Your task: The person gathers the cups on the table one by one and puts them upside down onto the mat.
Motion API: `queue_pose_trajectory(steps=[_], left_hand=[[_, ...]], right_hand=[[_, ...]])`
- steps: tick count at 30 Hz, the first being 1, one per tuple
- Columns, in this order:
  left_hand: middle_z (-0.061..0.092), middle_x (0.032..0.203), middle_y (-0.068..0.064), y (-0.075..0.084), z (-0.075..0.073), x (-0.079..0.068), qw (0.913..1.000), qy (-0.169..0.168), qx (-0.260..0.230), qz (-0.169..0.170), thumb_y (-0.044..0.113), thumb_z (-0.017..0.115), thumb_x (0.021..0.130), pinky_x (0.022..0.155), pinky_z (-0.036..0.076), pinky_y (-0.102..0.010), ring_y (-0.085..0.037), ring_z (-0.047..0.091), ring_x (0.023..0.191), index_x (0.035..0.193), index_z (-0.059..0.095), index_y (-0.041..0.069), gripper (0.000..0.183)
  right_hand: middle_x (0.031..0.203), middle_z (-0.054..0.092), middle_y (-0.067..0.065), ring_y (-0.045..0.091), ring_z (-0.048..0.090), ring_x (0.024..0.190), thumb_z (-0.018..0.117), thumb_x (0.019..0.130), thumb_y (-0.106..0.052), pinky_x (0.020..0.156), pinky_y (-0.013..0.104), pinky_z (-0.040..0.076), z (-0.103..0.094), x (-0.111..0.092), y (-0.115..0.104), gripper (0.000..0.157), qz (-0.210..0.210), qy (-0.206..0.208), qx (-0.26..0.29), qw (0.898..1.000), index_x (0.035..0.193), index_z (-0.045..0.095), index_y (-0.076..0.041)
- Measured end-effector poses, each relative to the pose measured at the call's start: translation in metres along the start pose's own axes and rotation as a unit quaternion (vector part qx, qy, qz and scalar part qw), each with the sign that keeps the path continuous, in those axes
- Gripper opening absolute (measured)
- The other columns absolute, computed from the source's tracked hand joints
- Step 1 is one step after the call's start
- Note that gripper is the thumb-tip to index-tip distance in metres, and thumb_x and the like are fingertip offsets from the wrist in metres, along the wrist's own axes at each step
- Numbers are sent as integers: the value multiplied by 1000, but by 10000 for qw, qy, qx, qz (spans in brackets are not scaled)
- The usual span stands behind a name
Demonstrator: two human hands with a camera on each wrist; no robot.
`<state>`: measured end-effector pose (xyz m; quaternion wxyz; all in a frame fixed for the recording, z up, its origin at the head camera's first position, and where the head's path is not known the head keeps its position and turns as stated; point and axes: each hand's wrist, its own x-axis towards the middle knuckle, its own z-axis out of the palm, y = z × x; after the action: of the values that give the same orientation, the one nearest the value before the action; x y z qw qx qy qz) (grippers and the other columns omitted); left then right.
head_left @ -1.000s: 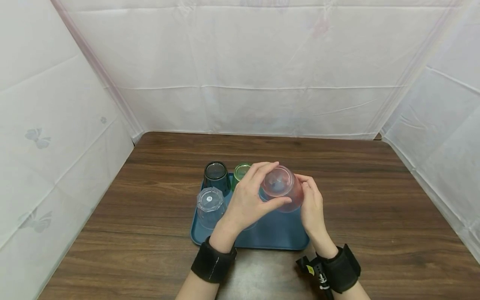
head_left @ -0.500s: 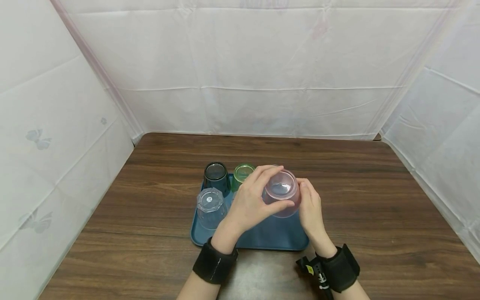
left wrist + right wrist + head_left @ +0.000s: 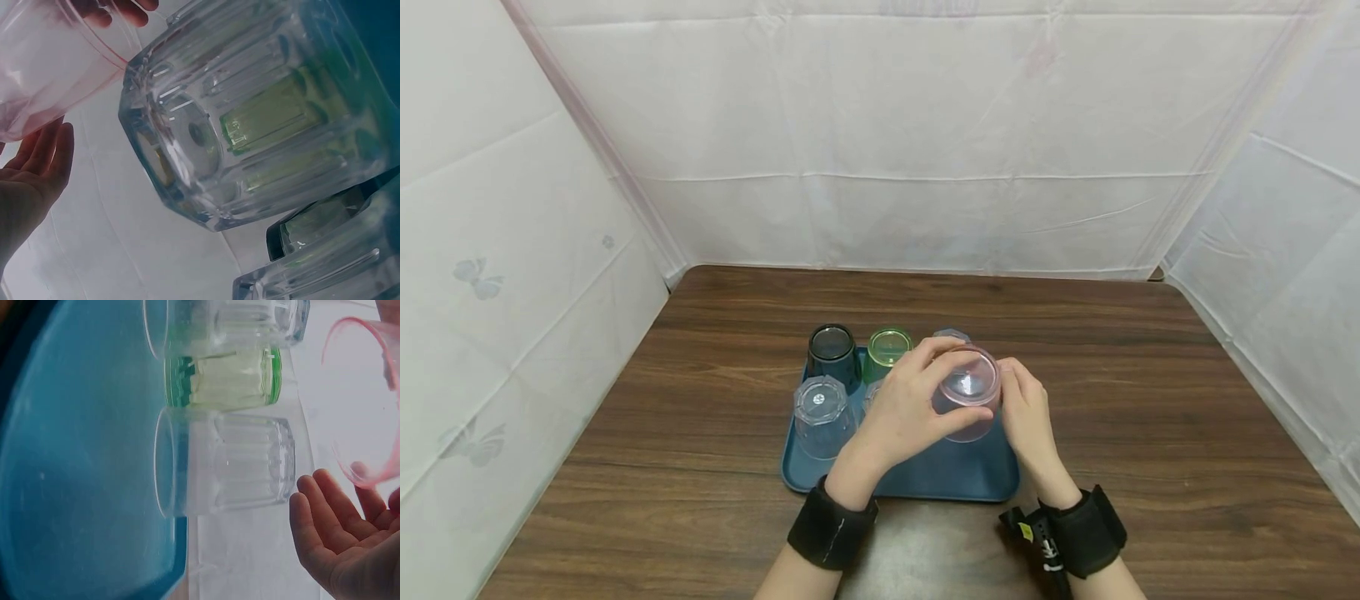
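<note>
A pink-tinted glass (image 3: 972,383) hangs upside down above the right part of a blue tray (image 3: 947,475). My left hand (image 3: 902,408) grips it from the left, thumb on the near side and fingers over the far side. My right hand (image 3: 1028,408) holds its right side near the rim; in the right wrist view some of its fingers stay spread off the glass. Other upturned glasses stand on the tray: a dark one (image 3: 832,358), a green one (image 3: 889,346) and a clear faceted one (image 3: 822,404). My left hand mostly hides another clear glass (image 3: 187,137).
Behind the pink glass, at the tray's far right, stands a clear glass (image 3: 250,462). The tray lies on a brown wooden table (image 3: 662,467). White sheets (image 3: 880,142) close off the back and sides.
Both hands have brought the pink glass slightly nearer to me and to the right, turning it more upright with its base up. The clear glass behind it has come into view.
</note>
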<state>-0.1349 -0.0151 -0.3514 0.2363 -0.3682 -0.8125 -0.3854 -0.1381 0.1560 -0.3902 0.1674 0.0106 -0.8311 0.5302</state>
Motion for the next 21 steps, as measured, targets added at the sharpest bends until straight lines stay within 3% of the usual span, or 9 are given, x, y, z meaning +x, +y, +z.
queue_pose_trajectory(steps=[4, 9, 13, 17, 21], left_hand=[[51, 119, -1, 0, 1, 0, 9998, -139, 158, -36, 45, 71, 73, 84, 45, -31, -12, 49, 103, 121, 56, 15, 59], [52, 121, -3, 0, 1, 0, 9990, -352, 140, -243, 42, 72, 73, 86, 46, -31, -11, 49, 106, 129, 48, 12, 68], [51, 123, -5, 0, 1, -1, 9970, -585, 37, -512, 42, 71, 74, 84, 47, -28, -13, 51, 105, 134, 41, 12, 73], [50, 123, -4, 0, 2, -2, 9946, -737, 13, -725, 40, 71, 75, 83, 48, -27, -12, 51, 104, 135, 40, 13, 73], [50, 122, -3, 0, 4, -2, 9925, -845, 41, -886, 38, 72, 74, 82, 48, -29, -12, 51, 104, 136, 40, 13, 74]], right_hand=[[84, 61, 6, 16, 50, 72, 39, 98, -25, 60, 28, 40, -2, 2, 1, 32, -4, -73, -60, 10000, 93, 64, -6], [81, 62, 5, 16, 52, 69, 42, 96, -20, 57, 29, 42, -4, 5, 5, 25, -132, -256, -547, 9981, 98, 64, -9], [83, 63, 8, 18, 54, 67, 44, 94, -15, 54, 31, 42, -7, 6, 10, 22, -111, -478, -1131, 9924, 104, 63, -7], [95, 65, 13, 22, 61, 78, 50, 91, -15, 59, 36, 49, -8, 6, 14, 24, 11, -727, -1554, 9852, 109, 59, -3], [94, 64, 15, 23, 62, 78, 55, 87, -14, 61, 39, 51, -7, 6, 15, 28, 28, -767, -1876, 9792, 110, 58, 1]])
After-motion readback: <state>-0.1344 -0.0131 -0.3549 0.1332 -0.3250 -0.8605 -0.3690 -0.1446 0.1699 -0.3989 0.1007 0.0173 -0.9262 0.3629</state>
